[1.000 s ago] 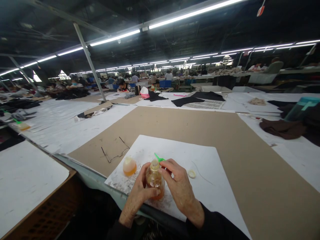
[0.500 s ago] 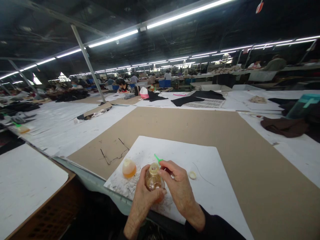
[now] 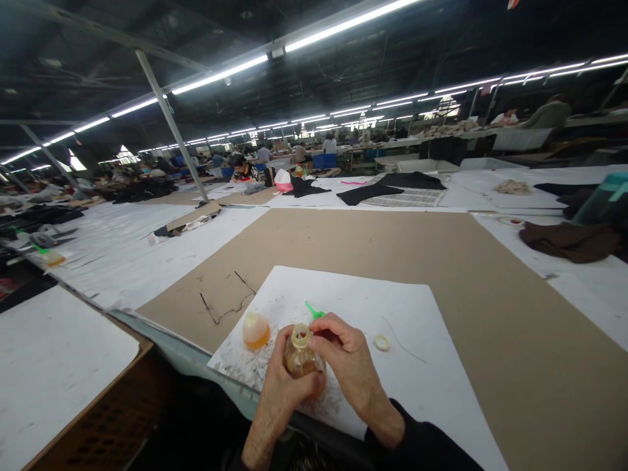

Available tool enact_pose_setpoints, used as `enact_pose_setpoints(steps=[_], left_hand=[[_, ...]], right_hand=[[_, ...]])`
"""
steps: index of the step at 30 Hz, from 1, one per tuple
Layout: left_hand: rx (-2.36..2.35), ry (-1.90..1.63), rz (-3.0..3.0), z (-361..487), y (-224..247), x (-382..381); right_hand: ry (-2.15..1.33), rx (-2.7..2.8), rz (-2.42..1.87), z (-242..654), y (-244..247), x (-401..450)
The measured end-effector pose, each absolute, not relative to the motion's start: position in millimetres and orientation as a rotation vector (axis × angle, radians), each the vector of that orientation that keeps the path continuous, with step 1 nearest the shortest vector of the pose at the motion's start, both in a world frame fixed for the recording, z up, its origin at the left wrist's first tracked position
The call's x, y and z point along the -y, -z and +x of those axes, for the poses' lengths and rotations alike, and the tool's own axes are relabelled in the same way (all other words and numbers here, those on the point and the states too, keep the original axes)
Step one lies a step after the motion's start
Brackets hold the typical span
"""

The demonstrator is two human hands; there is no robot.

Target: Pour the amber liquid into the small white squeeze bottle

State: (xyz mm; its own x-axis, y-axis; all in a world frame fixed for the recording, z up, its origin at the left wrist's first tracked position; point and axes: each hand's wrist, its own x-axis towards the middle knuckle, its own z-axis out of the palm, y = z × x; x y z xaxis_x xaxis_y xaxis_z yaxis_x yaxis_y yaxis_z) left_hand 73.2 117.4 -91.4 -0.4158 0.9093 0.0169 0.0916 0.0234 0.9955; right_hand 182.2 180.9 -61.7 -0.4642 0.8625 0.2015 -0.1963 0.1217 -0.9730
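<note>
Over the white sheet (image 3: pixel 392 302), the bottle (image 3: pixel 300 362) has tipped its mouth (image 3: pixel 299 343) slightly nearer the wearer; the left hand (image 3: pixel 279 389) wraps its body, the right hand (image 3: pixel 357 369) pinches beside the mouth, contents unclear. Judged thin-walled, smooth and moderately light, it is best gripped round the belly, without squeezing.
</note>
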Motion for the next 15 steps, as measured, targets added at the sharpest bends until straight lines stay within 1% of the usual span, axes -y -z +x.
enact_pose_setpoints(steps=[4, 8, 15], left_hand=[[-1.559, -1.456, 1.023, 73, 90, -117], [-1.598, -1.44, 1.027, 73, 89, -118], [-1.527, -1.478, 1.032, 73, 91, -117]], right_hand=[[-1.587, 1.486, -0.634, 185, 56, -186], [-1.577, 1.461, -0.644, 183, 56, -187], [-1.58, 1.589, -0.573, 185, 57, -197]])
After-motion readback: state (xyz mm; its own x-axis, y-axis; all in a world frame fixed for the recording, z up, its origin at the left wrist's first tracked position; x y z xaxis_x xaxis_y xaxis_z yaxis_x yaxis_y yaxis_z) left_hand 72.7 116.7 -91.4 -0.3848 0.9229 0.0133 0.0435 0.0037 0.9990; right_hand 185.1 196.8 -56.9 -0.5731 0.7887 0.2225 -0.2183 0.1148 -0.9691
